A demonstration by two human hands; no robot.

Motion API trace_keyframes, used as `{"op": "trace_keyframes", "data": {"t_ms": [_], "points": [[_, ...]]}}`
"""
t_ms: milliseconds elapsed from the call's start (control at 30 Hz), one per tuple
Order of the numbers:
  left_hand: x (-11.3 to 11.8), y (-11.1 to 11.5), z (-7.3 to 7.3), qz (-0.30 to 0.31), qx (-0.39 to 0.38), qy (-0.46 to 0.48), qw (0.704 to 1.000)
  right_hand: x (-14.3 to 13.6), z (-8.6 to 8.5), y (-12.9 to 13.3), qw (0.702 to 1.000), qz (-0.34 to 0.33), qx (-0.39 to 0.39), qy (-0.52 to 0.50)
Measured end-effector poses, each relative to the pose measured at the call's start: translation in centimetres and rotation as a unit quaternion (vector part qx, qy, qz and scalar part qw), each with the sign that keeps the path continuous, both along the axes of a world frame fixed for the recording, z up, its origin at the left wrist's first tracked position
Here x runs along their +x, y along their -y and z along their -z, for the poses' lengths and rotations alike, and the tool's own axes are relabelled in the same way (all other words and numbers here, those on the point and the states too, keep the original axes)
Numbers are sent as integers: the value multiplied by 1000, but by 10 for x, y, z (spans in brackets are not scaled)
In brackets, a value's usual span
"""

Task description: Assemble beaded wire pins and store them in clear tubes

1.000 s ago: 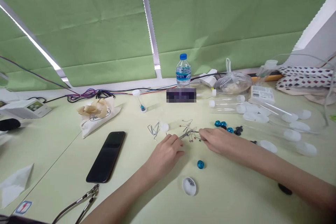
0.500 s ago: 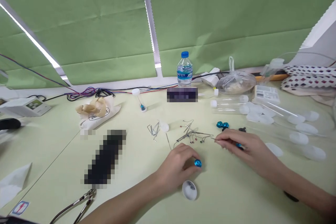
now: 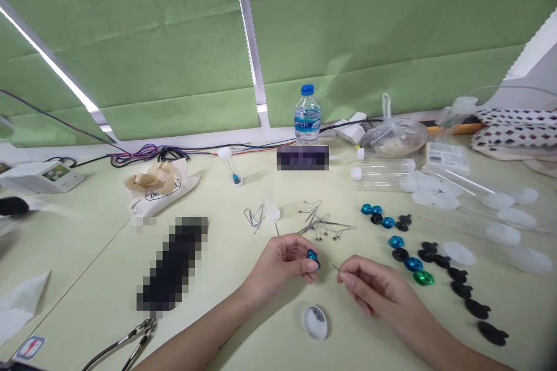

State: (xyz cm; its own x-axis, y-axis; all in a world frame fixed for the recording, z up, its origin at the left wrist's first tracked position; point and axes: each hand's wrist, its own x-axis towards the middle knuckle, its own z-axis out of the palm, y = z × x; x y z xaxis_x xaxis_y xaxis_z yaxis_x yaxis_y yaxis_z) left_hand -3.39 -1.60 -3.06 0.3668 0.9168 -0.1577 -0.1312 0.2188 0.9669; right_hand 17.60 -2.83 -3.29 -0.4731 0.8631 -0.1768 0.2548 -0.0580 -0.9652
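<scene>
Left hand [image 3: 282,262] has drawn the blue piece [image 3: 313,259] leftward over pale-green table [image 3: 270,333].

Green sheeting [image 3: 174,40] covers the b/g, w/ horiz. creases. A pale, serrated-edged strip [image 3: 250,40] runs down its ctr.; a slanting strip [image 3: 50,55] at L shows a bright band of light. White ledge [image 3: 209,142] along its base; pale yellow-green surface [image 3: 209,255] below, w/ a diag. seam at L.
</scene>
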Motion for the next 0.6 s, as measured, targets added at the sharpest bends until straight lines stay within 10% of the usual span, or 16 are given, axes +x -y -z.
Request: {"op": "trace_keyframes", "data": {"t_ms": [233, 467, 600], "points": [[3, 9, -3, -27, 208, -331, 920, 9, -3, -16, 996, -12, 67, 59], [-8, 1, -8, -9, 350, -430, 832, 17, -2, -34, 993, 19, 92, 70], [-30, -13, -9, -37, 392, -559, 730, 17, -2, -35, 993, 18, 86, 76]]}}
